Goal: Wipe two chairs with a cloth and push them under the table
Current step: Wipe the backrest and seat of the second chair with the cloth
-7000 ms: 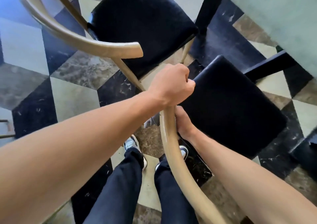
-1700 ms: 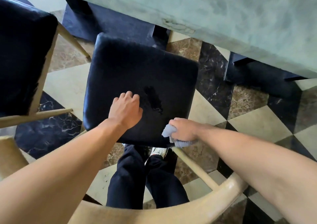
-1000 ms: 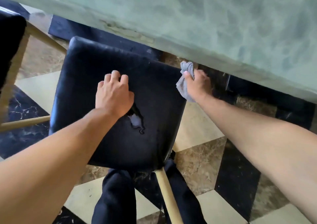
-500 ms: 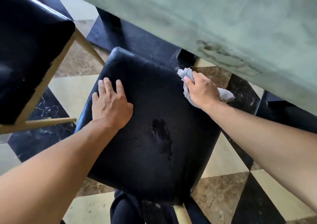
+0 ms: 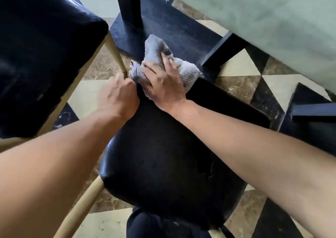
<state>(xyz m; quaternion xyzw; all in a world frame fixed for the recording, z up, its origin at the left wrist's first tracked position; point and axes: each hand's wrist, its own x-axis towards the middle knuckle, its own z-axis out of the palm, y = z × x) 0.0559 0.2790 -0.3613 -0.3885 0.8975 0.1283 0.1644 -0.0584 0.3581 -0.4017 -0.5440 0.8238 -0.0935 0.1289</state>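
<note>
The nearer chair (image 5: pixel 169 165) has a black, glossy padded seat with rounded corners, set on pale wooden legs; one leg shows at its near left corner. A small scuffed, torn patch marks the seat near its right edge. A crumpled grey cloth (image 5: pixel 183 70) lies on the seat's far corner, partly hanging over the edge, close to the dark base of the table (image 5: pixel 272 15). The table's top is pale green and mottled, and its edge runs across the upper right, above the chair's far side. A second chair (image 5: pixel 40 59) stands to the left, its black seat similar, with a pale wooden leg beside the cloth.
</note>
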